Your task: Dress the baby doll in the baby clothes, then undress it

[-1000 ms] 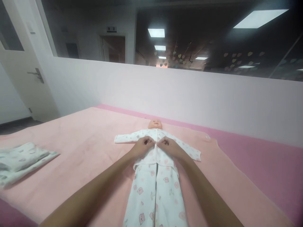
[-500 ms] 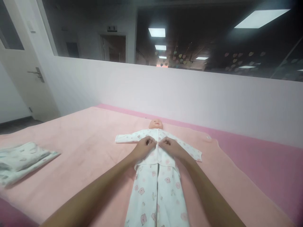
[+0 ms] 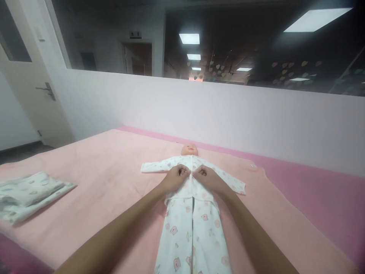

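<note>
A baby doll [image 3: 189, 149] lies on its back, head toward the wall, dressed in a white long-sleeved top [image 3: 186, 188] with small pink prints. Matching printed trousers [image 3: 176, 236] stretch toward me below the top. My left hand [image 3: 177, 177] pinches the top's front edge at the middle of the chest. Opposite it, almost touching, my right hand [image 3: 207, 177] pinches the other side of the front opening. Whatever fastener sits between my fingertips is too small to make out. Both sleeves spread outward, the right one angled down.
A peach blanket [image 3: 108, 167] covers most of a pink mat [image 3: 313, 194]. At the far left rests a folded printed cloth [image 3: 31, 194]. Behind the doll stands a white wall [image 3: 213, 110] with a dark window above; a door [image 3: 37, 87] is on the left.
The view has shifted slightly, so the scene sits a little further right. Both hands keep their pinch at the chest of the top, with hardly any movement.
</note>
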The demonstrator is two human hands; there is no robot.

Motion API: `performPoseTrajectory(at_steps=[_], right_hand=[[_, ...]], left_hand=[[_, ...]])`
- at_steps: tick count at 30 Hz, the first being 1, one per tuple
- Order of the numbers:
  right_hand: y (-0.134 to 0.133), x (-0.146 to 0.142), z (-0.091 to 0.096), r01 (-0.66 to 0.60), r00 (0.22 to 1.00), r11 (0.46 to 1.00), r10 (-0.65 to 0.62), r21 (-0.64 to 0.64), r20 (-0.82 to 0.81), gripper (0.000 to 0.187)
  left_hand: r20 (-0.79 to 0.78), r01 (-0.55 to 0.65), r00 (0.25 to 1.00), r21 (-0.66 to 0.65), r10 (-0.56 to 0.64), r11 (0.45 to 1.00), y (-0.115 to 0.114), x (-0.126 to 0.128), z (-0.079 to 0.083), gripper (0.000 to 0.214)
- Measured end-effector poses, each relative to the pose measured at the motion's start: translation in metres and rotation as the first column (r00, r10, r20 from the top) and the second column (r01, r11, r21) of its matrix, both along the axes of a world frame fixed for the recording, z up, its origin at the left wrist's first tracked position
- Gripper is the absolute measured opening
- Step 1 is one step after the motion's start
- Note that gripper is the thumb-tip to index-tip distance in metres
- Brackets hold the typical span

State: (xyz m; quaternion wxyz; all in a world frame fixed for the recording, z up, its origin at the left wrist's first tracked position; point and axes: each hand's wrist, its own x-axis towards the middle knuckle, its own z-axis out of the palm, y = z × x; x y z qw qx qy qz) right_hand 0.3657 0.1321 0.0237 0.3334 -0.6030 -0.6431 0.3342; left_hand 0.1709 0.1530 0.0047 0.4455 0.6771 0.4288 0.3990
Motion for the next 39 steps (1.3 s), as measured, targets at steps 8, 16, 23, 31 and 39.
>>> performPoseTrajectory(at_steps=[8, 16, 23, 31, 39], right_hand=[[-0.001, -0.003, 0.004, 0.036, 0.998, 0.999, -0.036, -0.013, 0.049, 0.018], [0.001, 0.003, 0.004, -0.018, 0.994, 0.996, 0.009, -0.082, -0.108, 0.019], [0.001, 0.005, 0.001, -0.031, 0.996, 0.998, 0.026, -0.059, -0.085, 0.021], [0.000, -0.002, 0.003, 0.021, 1.000, 0.999, -0.022, -0.046, -0.018, 0.018], [-0.002, -0.008, 0.002, 0.062, 0.998, 0.998, -0.062, 0.014, 0.007, 0.020]], left_hand=[[0.006, -0.001, 1.000, -0.009, 0.001, 1.000, -0.001, -0.001, -0.002, 0.025], [-0.003, 0.011, 1.000, 0.057, -0.011, 0.998, -0.006, -0.001, 0.001, 0.027], [-0.021, 0.034, 0.999, 0.051, -0.033, 0.998, -0.001, -0.004, -0.002, 0.025], [0.032, 0.023, 0.999, 0.048, -0.024, 0.999, 0.000, 0.000, -0.008, 0.022], [0.060, 0.010, 0.998, -0.013, -0.009, 1.000, -0.003, 0.002, -0.003, 0.023]])
